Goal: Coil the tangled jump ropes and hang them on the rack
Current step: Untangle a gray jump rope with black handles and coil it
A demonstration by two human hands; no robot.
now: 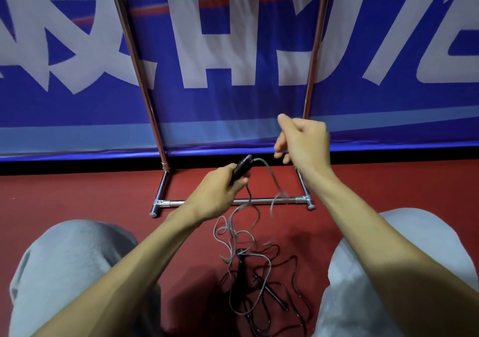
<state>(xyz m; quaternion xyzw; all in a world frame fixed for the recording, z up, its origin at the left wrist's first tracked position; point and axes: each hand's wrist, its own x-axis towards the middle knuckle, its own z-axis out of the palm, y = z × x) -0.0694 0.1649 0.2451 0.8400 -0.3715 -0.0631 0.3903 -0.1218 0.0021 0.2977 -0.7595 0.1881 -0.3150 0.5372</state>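
Red matte floor; left hand (217, 194) grips glossy black handle (241, 168), right hand (303, 142) pinches thin grey cord (272, 178).

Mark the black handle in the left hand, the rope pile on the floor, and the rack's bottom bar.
black handle (240, 167), head view, upper barrel.
rope pile (248, 266), head view, tangled middle.
bottom bar (261, 201), head view, bare chrome midsection.

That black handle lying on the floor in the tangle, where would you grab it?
Grip the black handle around its upper end, coming straight down from above. It lies flat and lengthwise on the red floor, and cords cross its lower half, so the top end looks freest.
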